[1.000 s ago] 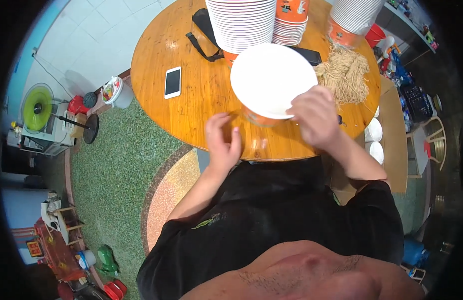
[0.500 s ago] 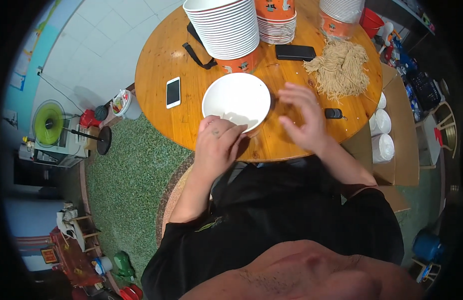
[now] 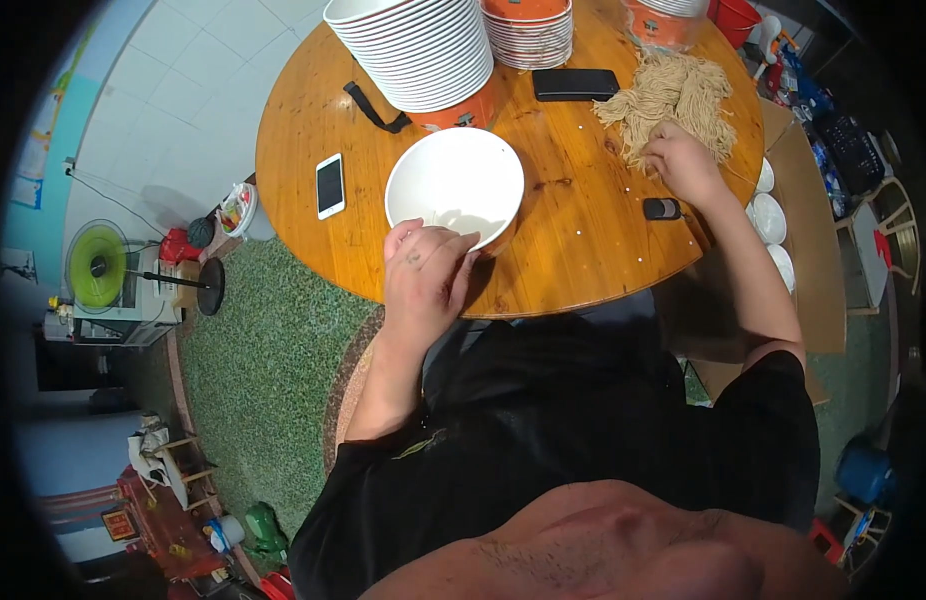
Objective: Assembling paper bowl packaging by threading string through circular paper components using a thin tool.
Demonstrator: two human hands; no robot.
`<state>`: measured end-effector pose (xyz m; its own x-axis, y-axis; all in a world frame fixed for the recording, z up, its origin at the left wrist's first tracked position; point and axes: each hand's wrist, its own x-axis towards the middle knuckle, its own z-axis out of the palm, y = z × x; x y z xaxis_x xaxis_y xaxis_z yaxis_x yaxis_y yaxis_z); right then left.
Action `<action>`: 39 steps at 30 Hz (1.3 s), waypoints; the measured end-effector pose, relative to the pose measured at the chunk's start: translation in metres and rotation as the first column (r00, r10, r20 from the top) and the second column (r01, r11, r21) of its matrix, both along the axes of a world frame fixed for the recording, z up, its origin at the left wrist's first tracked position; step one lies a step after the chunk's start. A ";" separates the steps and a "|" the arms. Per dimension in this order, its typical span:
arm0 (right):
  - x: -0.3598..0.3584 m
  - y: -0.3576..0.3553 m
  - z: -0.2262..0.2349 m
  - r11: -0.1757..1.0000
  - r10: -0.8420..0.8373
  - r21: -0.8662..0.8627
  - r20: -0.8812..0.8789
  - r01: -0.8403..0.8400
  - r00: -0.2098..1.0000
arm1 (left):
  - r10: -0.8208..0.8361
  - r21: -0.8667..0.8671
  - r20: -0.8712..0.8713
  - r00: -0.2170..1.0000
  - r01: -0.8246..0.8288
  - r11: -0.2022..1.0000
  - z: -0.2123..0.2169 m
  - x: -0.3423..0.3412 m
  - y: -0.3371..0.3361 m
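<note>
A round paper bucket point(image 3: 458, 175), white inside with some orange outside, stands on the wooden table near its front edge. My left hand point(image 3: 423, 265) grips its near rim, fingers curled over the edge and thumb outside. My right hand point(image 3: 686, 165) is at the near edge of a loose bundle of tan strings point(image 3: 673, 95), fingers curled and pinched together on the strand ends. How many strands lie between the fingertips is hidden.
Behind the bucket rises a tall stack of similar buckets point(image 3: 418, 55), with a shorter stack point(image 3: 530, 35) beside it. A white phone point(image 3: 330, 186), a black case point(image 3: 575, 85), a small black device point(image 3: 662, 209) and a black strap point(image 3: 375, 108) lie on the table point(image 3: 553, 250).
My right hand has moved from beside the bucket up and right to the string bundle, and its fingers have closed. My left hand stays on the bucket's rim. The view has shifted slightly.
</note>
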<state>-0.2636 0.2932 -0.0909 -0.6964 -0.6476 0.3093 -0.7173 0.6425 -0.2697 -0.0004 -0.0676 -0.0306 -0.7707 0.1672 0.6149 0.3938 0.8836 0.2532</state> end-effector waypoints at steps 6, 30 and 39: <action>0.009 -0.012 0.012 0.999 0.025 -0.020 -0.081 -0.026 0.996 | 0.013 0.001 0.006 1.000 -0.013 1.000 0.000 0.000 0.002; 0.212 -0.130 0.084 0.361 0.829 -0.924 0.255 -0.127 0.498 | -0.310 0.302 -0.076 0.948 0.319 0.898 0.023 0.035 0.032; 0.207 -0.130 0.067 0.571 0.807 -0.805 0.586 0.161 0.069 | -0.505 0.610 0.089 0.858 0.354 0.709 0.011 0.039 0.025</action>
